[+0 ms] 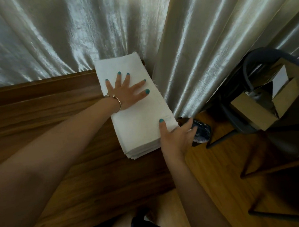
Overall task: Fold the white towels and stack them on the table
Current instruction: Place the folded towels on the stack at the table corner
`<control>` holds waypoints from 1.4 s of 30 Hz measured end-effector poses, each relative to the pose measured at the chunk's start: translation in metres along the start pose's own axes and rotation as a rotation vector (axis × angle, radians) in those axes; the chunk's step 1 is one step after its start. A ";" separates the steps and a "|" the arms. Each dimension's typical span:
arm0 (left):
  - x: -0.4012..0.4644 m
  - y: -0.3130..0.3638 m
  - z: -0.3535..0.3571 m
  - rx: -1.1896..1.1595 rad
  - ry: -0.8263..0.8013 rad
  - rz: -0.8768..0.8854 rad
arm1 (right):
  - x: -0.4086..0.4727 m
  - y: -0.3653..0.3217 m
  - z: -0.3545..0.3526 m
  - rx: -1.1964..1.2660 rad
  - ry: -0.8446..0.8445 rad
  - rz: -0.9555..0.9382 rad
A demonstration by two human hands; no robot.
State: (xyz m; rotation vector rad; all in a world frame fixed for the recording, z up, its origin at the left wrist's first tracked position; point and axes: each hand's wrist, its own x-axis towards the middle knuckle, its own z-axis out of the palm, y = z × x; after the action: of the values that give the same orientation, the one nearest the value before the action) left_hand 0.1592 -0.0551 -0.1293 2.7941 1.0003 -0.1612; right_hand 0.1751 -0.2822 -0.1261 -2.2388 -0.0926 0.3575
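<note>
A stack of folded white towels [137,128] lies along the right end of the dark wooden table [51,112], its far end against the curtain. My left hand [127,91] rests flat on the far half of the stack, fingers spread, a thin bangle on the wrist. My right hand [176,136] is at the stack's near right corner, thumb on top and fingers down along its right side at the table's edge. Layered towel edges show at the near end of the stack.
A shiny pale curtain [80,33] hangs right behind the table and drapes past its right end. A dark blue wrapped item [201,133] lies on the wooden floor beside the table. A dark chair [251,107] with cardboard boxes [258,109] stands to the right.
</note>
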 end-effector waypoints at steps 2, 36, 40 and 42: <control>0.005 -0.003 -0.006 -0.042 0.048 -0.110 | -0.001 -0.005 0.002 -0.322 0.109 -0.451; 0.040 -0.012 0.015 -0.130 0.114 -0.129 | 0.049 -0.024 0.047 -0.715 -0.296 -0.827; 0.047 -0.014 0.019 -0.148 0.141 -0.121 | 0.048 -0.020 0.053 -0.671 -0.240 -0.829; 0.046 -0.014 0.018 -0.132 0.126 -0.116 | 0.048 -0.021 0.052 -0.679 -0.247 -0.835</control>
State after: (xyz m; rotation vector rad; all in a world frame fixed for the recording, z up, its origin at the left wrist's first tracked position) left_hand 0.1846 -0.0196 -0.1563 2.6554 1.1569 0.0652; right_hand 0.2072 -0.2212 -0.1524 -2.5261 -1.4051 0.1363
